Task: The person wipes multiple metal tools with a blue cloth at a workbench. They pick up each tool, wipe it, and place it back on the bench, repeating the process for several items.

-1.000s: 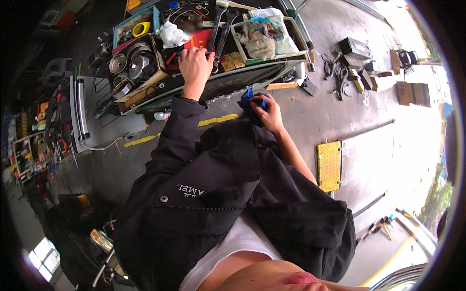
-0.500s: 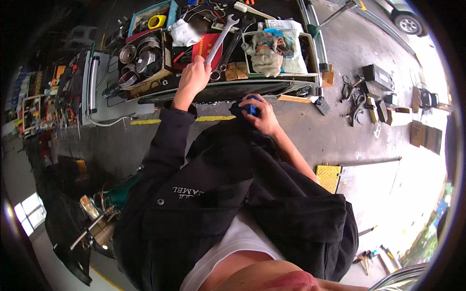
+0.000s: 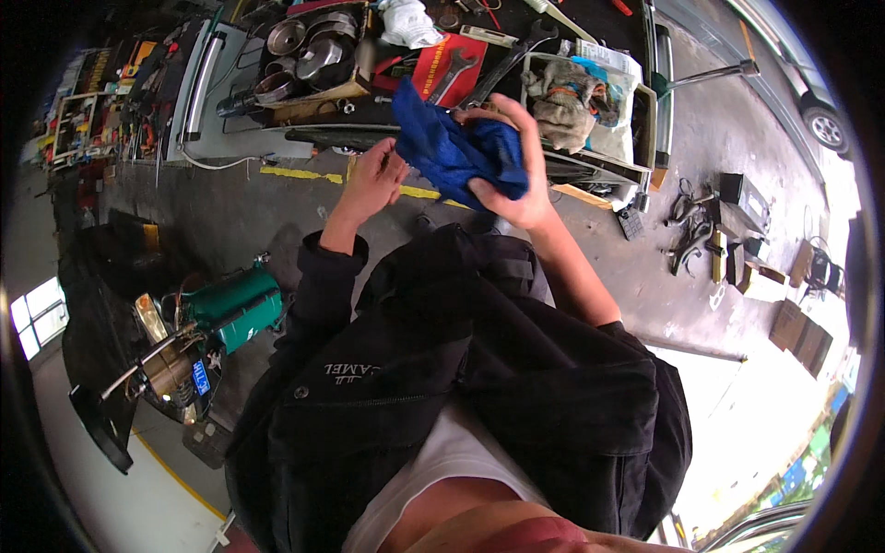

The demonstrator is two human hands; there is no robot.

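My right hand grips a crumpled blue cloth in front of the tool cart, thumb beneath and fingers over it. To its left, my left hand hovers beside the cloth's edge, fingers loosely bent and seemingly with nothing in them. Beyond the cloth, a silver open-ended wrench lies on a red packet; its lower end is hidden. A darker wrench lies just right of it.
Left on the cart is a box of metal rings and sockets, with a white rag beside it. A white tray at right holds dirty gloves. A green tank stands on the floor, left; boxes lie right.
My left hand has let go of the silver wrench on the red packet and drawn back. My right hand has raised the blue cloth, now spread wider, toward the cart. The view has shifted left.
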